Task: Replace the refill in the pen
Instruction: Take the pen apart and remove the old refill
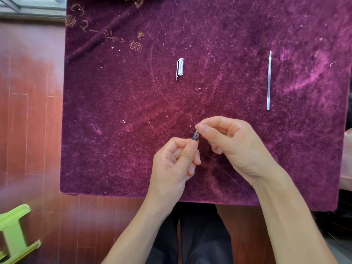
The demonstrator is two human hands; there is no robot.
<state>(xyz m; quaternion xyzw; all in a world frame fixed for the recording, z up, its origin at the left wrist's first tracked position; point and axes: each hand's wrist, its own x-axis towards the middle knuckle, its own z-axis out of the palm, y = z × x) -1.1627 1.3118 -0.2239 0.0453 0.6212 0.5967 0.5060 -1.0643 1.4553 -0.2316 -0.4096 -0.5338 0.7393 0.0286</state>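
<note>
Purple velvet cloth (133, 111) covers the table, probably so the small clear parts stay put and show up against it. Near the front edge, both hands meet over the pen (196, 135), of which only a short dark stretch shows between them. The left hand (175, 161) is curled around the lower part, thumb pressed along it, so most of the barrel is hidden inside the fist. The right hand (228, 141) pinches the upper end between thumb and forefinger, the other fingers folded under. That split grip looks like the way one unscrews a tip section: one hand anchors, the other turns. Whether the joint has loosened at all, I cannot tell from where I stand.

Farther back, roughly centre, lies the clear cap (180, 68) with its clip, set aside well clear of the hands so it does not get in the way. Off to the right, well apart from everything, a long thin refill (269, 80) lies straight, tip pointing away from the person. It sits on the side of the right hand, handy for picking up once the pen is open. I judge it to be the replacement, though nothing marks it as new or spent.

By my reckoning the job is at an early step: cap off, barrel not yet visibly opened.
</note>
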